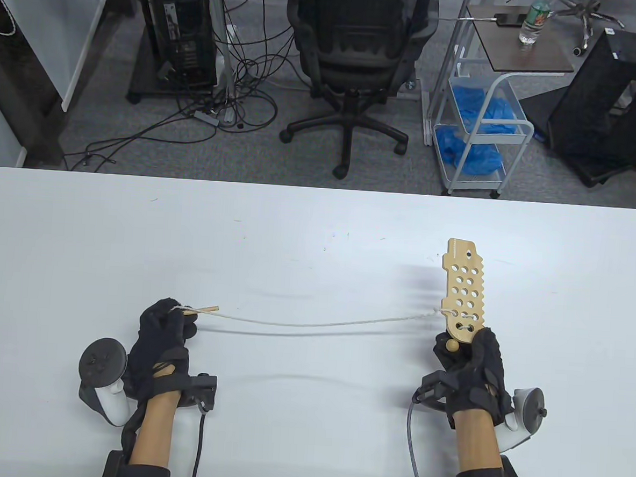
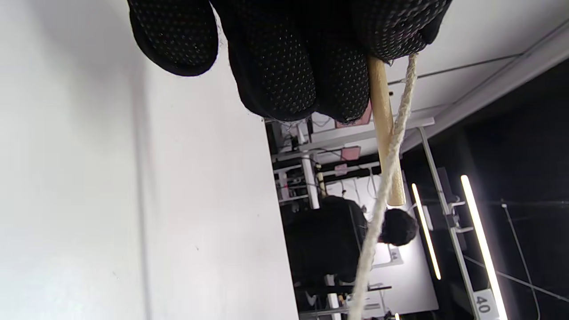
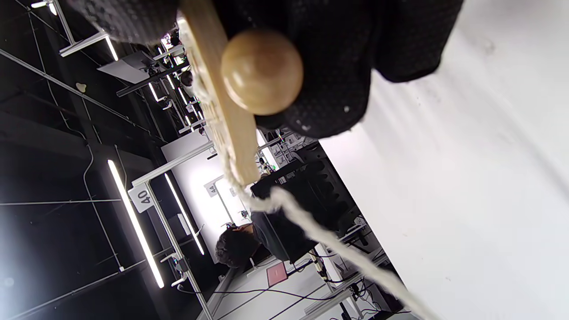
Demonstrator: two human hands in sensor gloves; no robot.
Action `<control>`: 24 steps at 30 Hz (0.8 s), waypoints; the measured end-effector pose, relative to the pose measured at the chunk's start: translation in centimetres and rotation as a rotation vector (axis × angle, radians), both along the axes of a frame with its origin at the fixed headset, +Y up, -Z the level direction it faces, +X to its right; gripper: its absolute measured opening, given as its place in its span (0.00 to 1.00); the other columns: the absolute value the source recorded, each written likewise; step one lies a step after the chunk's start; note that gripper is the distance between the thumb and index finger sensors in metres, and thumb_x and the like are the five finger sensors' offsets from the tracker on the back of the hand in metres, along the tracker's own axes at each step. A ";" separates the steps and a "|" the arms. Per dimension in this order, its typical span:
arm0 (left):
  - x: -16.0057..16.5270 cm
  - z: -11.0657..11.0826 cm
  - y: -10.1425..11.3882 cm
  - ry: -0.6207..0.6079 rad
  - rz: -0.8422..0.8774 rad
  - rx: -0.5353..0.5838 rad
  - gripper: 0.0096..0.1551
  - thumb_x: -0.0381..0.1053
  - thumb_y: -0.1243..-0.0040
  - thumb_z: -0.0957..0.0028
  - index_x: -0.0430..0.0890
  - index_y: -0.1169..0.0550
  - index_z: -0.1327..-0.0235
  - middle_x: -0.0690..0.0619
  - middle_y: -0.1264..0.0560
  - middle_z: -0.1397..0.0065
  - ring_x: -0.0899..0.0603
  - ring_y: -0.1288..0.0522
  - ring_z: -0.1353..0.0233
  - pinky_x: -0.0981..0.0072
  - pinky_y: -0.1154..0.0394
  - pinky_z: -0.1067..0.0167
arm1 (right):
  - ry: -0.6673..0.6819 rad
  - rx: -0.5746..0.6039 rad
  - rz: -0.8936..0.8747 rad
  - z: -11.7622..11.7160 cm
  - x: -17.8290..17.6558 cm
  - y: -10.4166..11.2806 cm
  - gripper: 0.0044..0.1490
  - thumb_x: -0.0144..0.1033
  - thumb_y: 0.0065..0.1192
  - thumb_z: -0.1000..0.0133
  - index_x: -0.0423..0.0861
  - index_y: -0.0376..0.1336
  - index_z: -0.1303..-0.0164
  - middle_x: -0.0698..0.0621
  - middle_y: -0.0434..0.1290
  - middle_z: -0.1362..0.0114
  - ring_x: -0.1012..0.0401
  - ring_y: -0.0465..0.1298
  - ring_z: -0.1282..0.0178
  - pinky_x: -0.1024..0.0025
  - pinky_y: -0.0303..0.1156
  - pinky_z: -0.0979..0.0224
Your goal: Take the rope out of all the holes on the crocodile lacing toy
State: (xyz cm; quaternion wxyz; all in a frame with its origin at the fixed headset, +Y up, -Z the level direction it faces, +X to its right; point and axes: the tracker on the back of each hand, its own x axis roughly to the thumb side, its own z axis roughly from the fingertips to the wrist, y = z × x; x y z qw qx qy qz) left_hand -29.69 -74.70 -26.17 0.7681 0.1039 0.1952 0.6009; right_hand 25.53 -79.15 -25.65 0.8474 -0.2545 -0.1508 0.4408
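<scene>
We see the wooden crocodile lacing toy (image 1: 464,292), a flat board full of round holes, held above the white bench (image 1: 318,233) at the right side. Its long axis runs almost straight away from the person, the notched far end pointing toward the bench's back edge and tilted slightly left. The near end sits inside our right hand (image 1: 469,366), whose fingers curl round it; a round wooden knob (image 3: 262,71) shows at that end. How much of the board the grip covers is hidden by the glove.

A white rope (image 1: 318,321) leaves the holes nearest the right hand and stretches leftward above the bench, nearly level, to our left hand (image 1: 164,331). That hand's fingers pinch the rope's wooden needle (image 1: 206,310), whose tip points right. We cannot make out exactly how many holes the rope passes through.

Behind the bench stand an office chair (image 1: 356,52) and a cart (image 1: 481,124) holding blue gloves.
</scene>
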 end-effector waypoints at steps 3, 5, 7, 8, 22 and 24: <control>-0.1 0.0 -0.2 0.003 0.032 0.002 0.24 0.58 0.45 0.43 0.61 0.30 0.33 0.62 0.17 0.43 0.54 0.18 0.45 0.52 0.23 0.37 | 0.003 -0.002 -0.002 0.0 0.0 0.0 0.31 0.46 0.59 0.47 0.41 0.62 0.39 0.42 0.77 0.44 0.48 0.81 0.51 0.42 0.72 0.39; 0.0 0.0 -0.3 0.003 0.039 0.006 0.24 0.58 0.45 0.43 0.60 0.30 0.33 0.61 0.17 0.43 0.54 0.18 0.46 0.52 0.23 0.38 | 0.012 -0.001 0.006 -0.1 -0.2 0.0 0.31 0.46 0.59 0.47 0.41 0.62 0.39 0.41 0.77 0.44 0.47 0.81 0.51 0.41 0.71 0.39; 0.3 -0.1 -0.2 -0.008 0.009 0.013 0.24 0.58 0.44 0.44 0.60 0.29 0.34 0.61 0.17 0.44 0.53 0.17 0.46 0.51 0.23 0.38 | 0.031 -0.004 0.035 -0.2 -0.6 0.0 0.31 0.45 0.59 0.47 0.41 0.62 0.39 0.41 0.77 0.44 0.47 0.81 0.51 0.41 0.71 0.39; 0.6 -0.2 0.0 -0.013 -0.016 0.018 0.24 0.58 0.44 0.44 0.60 0.28 0.34 0.61 0.16 0.45 0.53 0.17 0.47 0.51 0.23 0.38 | 0.044 -0.006 0.060 -0.2 -0.8 0.0 0.31 0.45 0.59 0.47 0.40 0.62 0.39 0.41 0.77 0.44 0.47 0.81 0.51 0.41 0.71 0.39; 7.1 -0.4 2.1 -0.203 -0.364 0.151 0.23 0.57 0.39 0.48 0.59 0.22 0.39 0.58 0.13 0.50 0.53 0.16 0.57 0.56 0.19 0.53 | 0.305 0.001 0.264 -0.2 -6.8 1.3 0.31 0.44 0.63 0.49 0.40 0.65 0.41 0.39 0.79 0.46 0.45 0.81 0.53 0.39 0.71 0.41; 8.3 -0.2 2.5 -0.244 -0.422 0.181 0.22 0.57 0.38 0.48 0.59 0.22 0.40 0.58 0.13 0.51 0.54 0.16 0.60 0.60 0.18 0.59 | 0.341 -0.014 0.319 0.1 -7.8 1.6 0.31 0.44 0.64 0.50 0.40 0.66 0.41 0.39 0.79 0.47 0.45 0.82 0.54 0.40 0.72 0.41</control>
